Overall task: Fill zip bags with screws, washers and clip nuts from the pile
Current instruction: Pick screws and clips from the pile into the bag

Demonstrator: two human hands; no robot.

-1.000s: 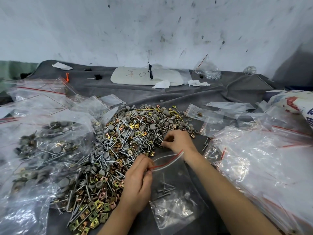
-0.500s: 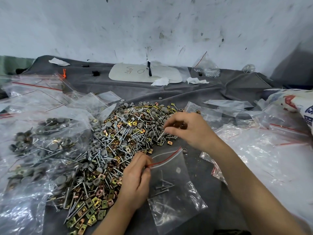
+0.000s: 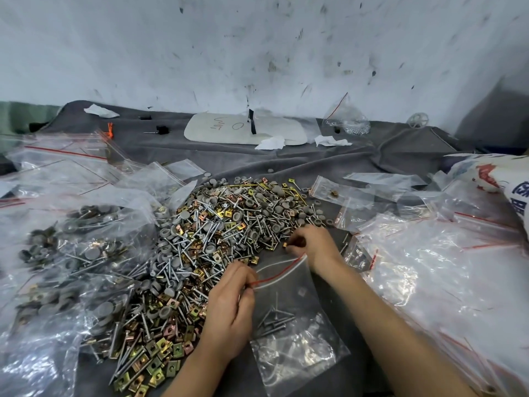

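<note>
The grey-clothed table [image 3: 286,167] carried the pile [image 3: 217,230] of screws, washers and clip nuts at its centre. Just right of the pile's near edge lay the open zip bag [image 3: 292,316], a few screws [image 3: 274,319] already inside. The left hand [image 3: 229,310] pinched the bag's red-striped mouth. The right hand [image 3: 315,247], fingers curled, pinched what looked like a clip nut [image 3: 289,245] just above that mouth. The filling step seemed under way; next, the nut would need dropping through the held-open lip.

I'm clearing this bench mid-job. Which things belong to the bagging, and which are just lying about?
Job: pile, zip bag pinched open by left hand, clip nut in right hand, filled bags, empty bags.
Lying about: white board, tissues, printed sack.
</note>
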